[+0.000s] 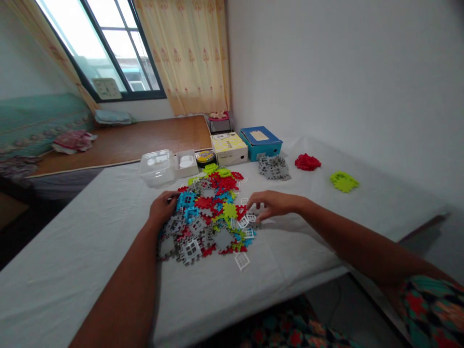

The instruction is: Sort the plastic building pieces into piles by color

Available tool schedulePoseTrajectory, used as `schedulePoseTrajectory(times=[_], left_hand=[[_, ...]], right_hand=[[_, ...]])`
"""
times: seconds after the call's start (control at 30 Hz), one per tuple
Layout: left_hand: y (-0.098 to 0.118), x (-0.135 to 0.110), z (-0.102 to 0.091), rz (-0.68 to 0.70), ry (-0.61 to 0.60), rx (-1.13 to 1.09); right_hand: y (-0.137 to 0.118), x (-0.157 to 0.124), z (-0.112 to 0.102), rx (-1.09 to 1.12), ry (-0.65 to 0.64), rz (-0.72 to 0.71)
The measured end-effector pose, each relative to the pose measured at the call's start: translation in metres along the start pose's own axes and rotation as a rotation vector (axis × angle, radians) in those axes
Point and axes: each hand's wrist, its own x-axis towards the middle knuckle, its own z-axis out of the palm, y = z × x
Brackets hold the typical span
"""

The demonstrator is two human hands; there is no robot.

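Note:
A heap of flat interlocking plastic tiles [208, 212] in red, blue, grey, green and white lies on the white-covered table [72, 256]. My left hand [163, 205] rests on the heap's left edge, fingers curled over blue and grey tiles. My right hand [270, 204] hovers at the heap's right edge, fingers bent down onto small white window-like pieces [246, 220]; whether it grips one is unclear. One white piece [241, 260] lies apart at the front.
Sorted piles sit beyond: grey tiles [274, 167], red tiles [308, 162], green tiles [344, 181]. A clear plastic tub [157, 167], a white tray [186, 162], a yellow-white box [229, 148] and a blue box [261, 142] line the table's far edge. White wall right.

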Motion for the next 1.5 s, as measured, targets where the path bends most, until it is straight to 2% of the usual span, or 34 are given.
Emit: schedulePoseTrajectory(times=[0.1,0.23,0.33,0.43,0.57,0.63,0.7,0.8,0.93,1.1,1.2,1.3,1.4,1.5], left_hand=[[0.0,0.0,0.001,0.013,0.013,-0.019],[0.001,-0.001,0.001,0.03,0.025,-0.029],[0.004,-0.002,0.001,0.017,0.02,-0.024],[0.006,-0.003,-0.001,0.0,0.014,-0.029],[0.009,-0.004,-0.003,-0.002,0.013,-0.017],[0.009,-0.004,-0.003,0.002,0.015,-0.011],[0.009,-0.004,-0.003,-0.002,0.013,-0.011],[0.008,-0.004,-0.003,-0.013,-0.002,-0.022],[0.006,-0.003,-0.004,-0.008,-0.007,-0.022],[0.003,-0.002,-0.003,-0.002,0.002,-0.006],[0.001,-0.002,-0.001,0.004,-0.005,-0.023],[-0.002,-0.002,0.001,-0.006,0.003,-0.048],[-0.005,-0.002,0.003,-0.009,0.003,-0.055],[-0.006,-0.001,0.003,0.016,0.008,-0.052]], right_hand=[[-0.001,0.011,0.011,-0.01,-0.099,-0.067],[0.008,0.006,0.015,0.155,-0.039,-0.018],[0.014,0.003,0.019,0.365,0.052,0.055],[0.018,0.008,0.027,0.456,0.169,0.117],[0.022,0.014,0.036,0.276,0.392,0.211],[0.024,0.014,0.037,0.171,0.449,0.229],[0.026,0.01,0.036,0.103,0.409,0.205],[0.029,0.004,0.033,0.044,0.28,0.082],[0.028,-0.002,0.027,0.071,0.181,-0.02],[0.022,-0.007,0.017,0.163,0.136,0.059],[0.024,-0.012,0.012,0.298,0.047,0.148],[0.029,-0.018,0.003,0.329,0.012,0.168],[0.039,-0.025,-0.016,0.342,0.126,0.185],[0.064,-0.031,-0.042,0.308,0.414,0.351]])
